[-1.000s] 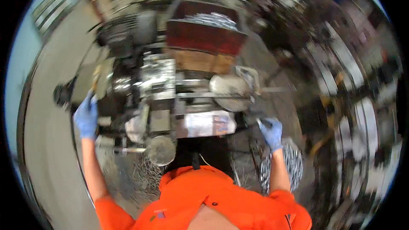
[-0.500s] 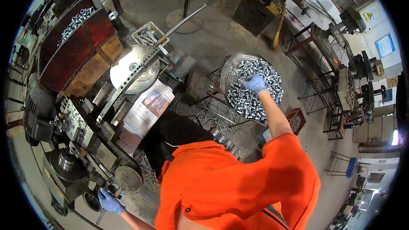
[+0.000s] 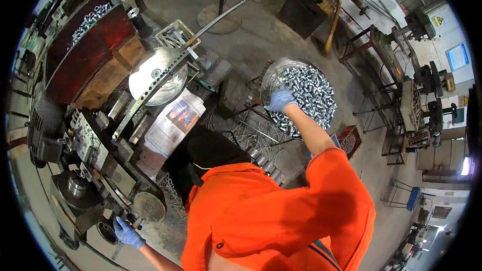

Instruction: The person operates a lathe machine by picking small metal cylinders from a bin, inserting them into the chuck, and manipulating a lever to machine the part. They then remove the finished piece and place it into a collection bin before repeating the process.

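My right hand [image 3: 282, 101], in a blue-grey glove, is at the left side of a round perforated metal pan [image 3: 271, 76]. The pan carries a heap of small shiny cylindrical metal parts [image 3: 312, 95]. The right fingers look curled together, but what is in them is hidden. At the lower left, my gloved left hand [image 3: 129, 234] is closed round a machine lever [image 3: 137, 222]; a grey end of it sticks out below the hand. Close by are a round metal disc [image 3: 149, 207] and a dark handwheel ring [image 3: 107, 232].
A large shiny disc [image 3: 156, 83] lies under a long perforated bar [image 3: 150, 94]. Newspaper [image 3: 173, 120] covers part of the machine. A red bin [image 3: 90, 55] holds more metal parts. A small red box [image 3: 349, 139] stands right of the pan. Thin metal rods litter the floor below the pan.
My right hand has moved left and slightly up, from over the heaped metal parts to the pan's left side. My left hand has stayed almost in place at the lever.
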The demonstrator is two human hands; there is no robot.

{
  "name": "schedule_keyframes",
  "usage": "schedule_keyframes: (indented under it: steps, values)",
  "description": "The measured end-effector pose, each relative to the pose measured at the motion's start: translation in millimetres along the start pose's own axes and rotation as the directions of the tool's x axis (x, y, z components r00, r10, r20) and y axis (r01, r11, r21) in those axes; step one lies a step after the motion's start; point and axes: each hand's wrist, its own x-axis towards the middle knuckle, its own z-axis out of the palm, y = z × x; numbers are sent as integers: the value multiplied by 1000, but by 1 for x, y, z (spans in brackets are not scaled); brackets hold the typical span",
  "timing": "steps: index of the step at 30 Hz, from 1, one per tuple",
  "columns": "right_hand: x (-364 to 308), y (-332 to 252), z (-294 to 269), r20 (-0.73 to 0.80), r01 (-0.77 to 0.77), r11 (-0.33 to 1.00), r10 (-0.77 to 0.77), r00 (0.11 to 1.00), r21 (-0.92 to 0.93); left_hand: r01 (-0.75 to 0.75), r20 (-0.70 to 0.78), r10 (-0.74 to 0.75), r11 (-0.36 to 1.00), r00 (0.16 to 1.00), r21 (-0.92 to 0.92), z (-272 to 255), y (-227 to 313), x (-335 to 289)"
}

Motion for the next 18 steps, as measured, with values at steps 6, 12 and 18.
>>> schedule_keyframes:
  steps: [6, 12, 18]
  values:
    - [1, 4, -32, -71, -32, 981, 46, 996, 192, 112, 262, -56, 972, 963, -205, -14, -19, 7]
    - [-51, -62, -103, -636, 561, 588, -100, 765, 582, -17, -43, 1, 925, 999, -380, -68, 86, 4]
    - [-144, -213, -214, -870, 971, 5, -444, 215, 237, 219, 417, 165, 649, 894, -728, 10, 237, 8]
